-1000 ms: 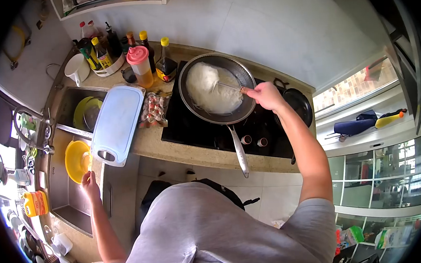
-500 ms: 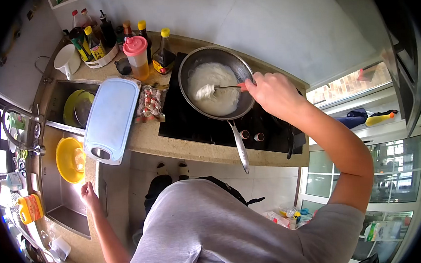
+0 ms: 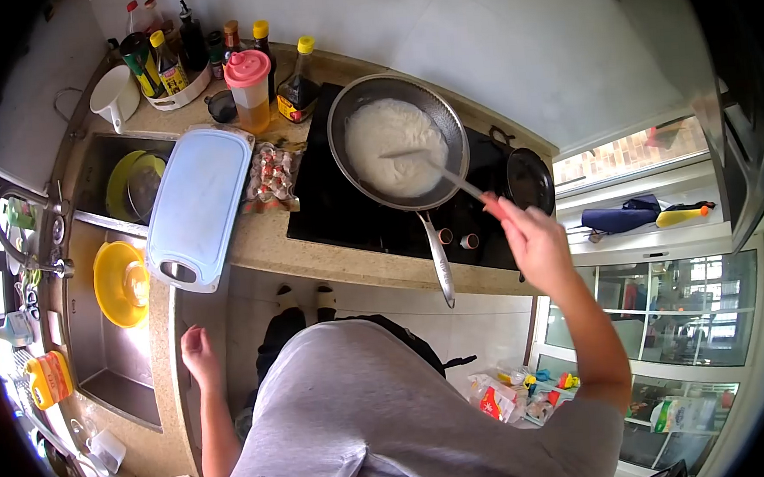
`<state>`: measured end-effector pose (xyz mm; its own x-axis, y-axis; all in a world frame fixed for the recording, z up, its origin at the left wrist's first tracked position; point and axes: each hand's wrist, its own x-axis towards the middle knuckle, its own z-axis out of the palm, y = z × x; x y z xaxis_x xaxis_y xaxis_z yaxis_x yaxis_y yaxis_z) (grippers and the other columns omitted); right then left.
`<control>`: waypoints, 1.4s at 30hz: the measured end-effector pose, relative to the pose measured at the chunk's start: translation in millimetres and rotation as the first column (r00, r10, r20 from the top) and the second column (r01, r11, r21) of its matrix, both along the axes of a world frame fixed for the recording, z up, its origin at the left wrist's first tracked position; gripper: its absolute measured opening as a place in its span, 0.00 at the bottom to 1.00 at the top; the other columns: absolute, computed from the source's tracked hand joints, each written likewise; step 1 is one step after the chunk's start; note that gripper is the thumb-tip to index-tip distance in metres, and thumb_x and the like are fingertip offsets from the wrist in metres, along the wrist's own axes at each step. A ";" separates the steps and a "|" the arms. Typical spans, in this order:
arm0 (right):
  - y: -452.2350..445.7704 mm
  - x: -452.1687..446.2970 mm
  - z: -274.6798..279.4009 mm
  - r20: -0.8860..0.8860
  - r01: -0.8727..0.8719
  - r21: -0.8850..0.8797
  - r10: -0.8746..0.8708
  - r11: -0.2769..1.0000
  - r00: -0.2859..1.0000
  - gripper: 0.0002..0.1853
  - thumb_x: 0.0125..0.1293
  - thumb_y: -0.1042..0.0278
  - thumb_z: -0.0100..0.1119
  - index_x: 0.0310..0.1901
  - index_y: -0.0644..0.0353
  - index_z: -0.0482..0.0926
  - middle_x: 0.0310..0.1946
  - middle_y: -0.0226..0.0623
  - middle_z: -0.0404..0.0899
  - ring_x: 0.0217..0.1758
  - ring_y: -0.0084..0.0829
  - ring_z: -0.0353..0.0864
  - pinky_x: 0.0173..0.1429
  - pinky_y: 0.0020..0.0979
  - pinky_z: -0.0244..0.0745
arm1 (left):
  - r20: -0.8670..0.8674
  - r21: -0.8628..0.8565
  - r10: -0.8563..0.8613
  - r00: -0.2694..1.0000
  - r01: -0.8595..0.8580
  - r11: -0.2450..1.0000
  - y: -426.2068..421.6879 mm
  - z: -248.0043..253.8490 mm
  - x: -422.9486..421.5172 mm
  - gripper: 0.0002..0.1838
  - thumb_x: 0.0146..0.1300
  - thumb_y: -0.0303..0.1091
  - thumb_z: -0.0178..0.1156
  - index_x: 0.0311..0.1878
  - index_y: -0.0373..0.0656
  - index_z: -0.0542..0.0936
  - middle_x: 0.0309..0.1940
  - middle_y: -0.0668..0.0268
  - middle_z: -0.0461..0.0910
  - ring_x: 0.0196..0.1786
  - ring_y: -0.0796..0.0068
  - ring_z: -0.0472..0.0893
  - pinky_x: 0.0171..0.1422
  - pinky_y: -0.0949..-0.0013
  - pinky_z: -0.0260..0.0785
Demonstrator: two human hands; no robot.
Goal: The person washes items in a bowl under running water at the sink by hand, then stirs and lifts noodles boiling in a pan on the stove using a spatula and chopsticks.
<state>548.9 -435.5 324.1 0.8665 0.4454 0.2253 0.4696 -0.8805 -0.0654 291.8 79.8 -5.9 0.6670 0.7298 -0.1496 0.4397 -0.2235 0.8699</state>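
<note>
My right hand [image 3: 536, 248] is closed around the red handle of a spatula [image 3: 471, 188]. The spatula slants up and left into a frying pan [image 3: 455, 116], its tip in a thick white batter-like mass [image 3: 389, 137] that covers the pan's bottom. The pan sits on the black cooktop [image 3: 318, 190], its steel handle pointing toward my body. Low beside the sink counter, my left hand [image 3: 199, 356] hangs with curled fingers and nothing visible in them.
A blue cutting board [image 3: 200, 193] bridges the sink edge beside a packet of reddish pieces [image 3: 271, 177]. A yellow basin [image 3: 121, 285] stands in the sink. Sauce bottles [image 3: 298, 88] and a pink-lidded jug [image 3: 248, 85] line the back. A dark small pan [image 3: 530, 181] occupies the cooktop's right side.
My right hand has moved down and right, and the spatula now slopes into the white mass instead of carrying a clump above it. My left hand has shifted right, away from the sink.
</note>
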 end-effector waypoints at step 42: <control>-24.2 -9.8 -70.6 -0.018 0.032 0.138 -0.030 0.990 0.999 0.15 0.66 0.68 0.65 0.54 0.56 0.83 0.24 0.39 0.73 0.24 0.43 0.78 0.27 0.40 0.73 | -0.243 0.152 -0.122 0.962 0.162 0.975 -15.7 -9.4 9.7 0.09 0.67 0.30 0.63 0.43 0.33 0.81 0.34 0.60 0.80 0.37 0.67 0.81 0.46 0.66 0.75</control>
<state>539.1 -459.7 253.5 0.8835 0.3839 0.2686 0.4401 -0.8767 -0.1944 301.6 64.0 -15.3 0.7274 0.6582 -0.1942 0.5769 -0.4332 0.6925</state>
